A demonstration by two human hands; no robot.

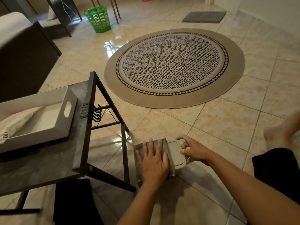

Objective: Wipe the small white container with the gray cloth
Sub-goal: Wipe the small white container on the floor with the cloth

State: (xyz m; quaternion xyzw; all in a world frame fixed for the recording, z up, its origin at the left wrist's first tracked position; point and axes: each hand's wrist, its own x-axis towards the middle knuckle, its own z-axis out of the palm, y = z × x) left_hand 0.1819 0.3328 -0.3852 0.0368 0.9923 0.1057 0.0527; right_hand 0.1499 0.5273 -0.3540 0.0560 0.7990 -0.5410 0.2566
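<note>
Left hand (153,163) is laid flat with the fingers spread, palm pressing down on the folded gray cloth (139,150), which covers the left part of the small white rectangular plastic container (177,154). Right hand (194,151) is on the other side, fingers curled and pinching the container's right edge, thumb near the corner closest to me, so it's basically clamped from that side. Container sits right on the glossy beige tiled floor (219,127), just beside the leg of the low black metal-framed table with a dark marbled top (48,168), lid side up with a raised rectangular panel showing. Cloth hangs a bit past the container toward the table, its edge down at floor level as far as I can tell. Up on the table there's a white rectangular tray with a cut-out handle (68,109), and some pinkish patterned fabric (17,120) bunched inside it. Further out on the floor is a big round beige rug with a black-and-white speckled centre (173,67), a green plastic mesh basket (98,18) near some chair legs, and a gray rectangular mat (204,17) by the wall. Bare foot (282,132) pokes in at the right edge.
</note>
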